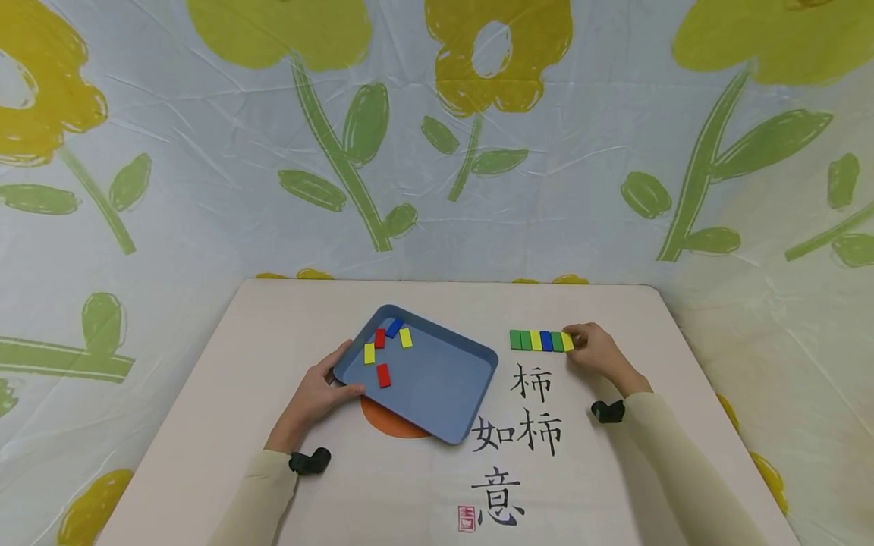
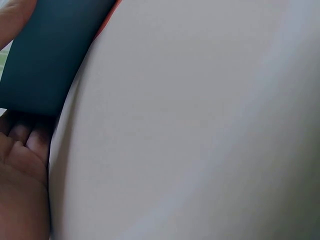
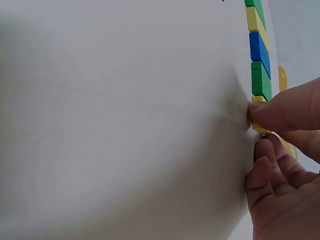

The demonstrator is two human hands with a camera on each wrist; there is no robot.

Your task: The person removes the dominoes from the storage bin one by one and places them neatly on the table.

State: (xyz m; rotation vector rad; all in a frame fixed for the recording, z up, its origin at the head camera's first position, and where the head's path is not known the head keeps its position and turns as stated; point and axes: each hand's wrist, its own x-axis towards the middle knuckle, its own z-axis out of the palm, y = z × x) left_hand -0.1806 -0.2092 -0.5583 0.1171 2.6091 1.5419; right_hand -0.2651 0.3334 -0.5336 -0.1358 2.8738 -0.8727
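Note:
My left hand (image 1: 315, 396) grips the left corner of a blue-grey tray (image 1: 430, 371), thumb on the near rim and fingers beneath the edge. In the left wrist view the tray's dark side wall (image 2: 47, 60) lies between the thumb and the curled fingers. Inside the tray are red, yellow and blue blocks, among them a red block (image 1: 384, 375). To the right, my right hand (image 1: 595, 349) pinches a yellow block (image 3: 261, 125) at the right end of a straight row. The row continues leftward with a green block (image 3: 261, 80), a blue block (image 1: 546, 341), then yellow and green ones.
The pale table mat (image 1: 225, 425) carries black brush characters (image 1: 539, 432) below the row and an orange printed shape (image 1: 389, 419) partly under the tray. A flower-printed cloth (image 1: 519, 197) hangs behind the table's far edge.

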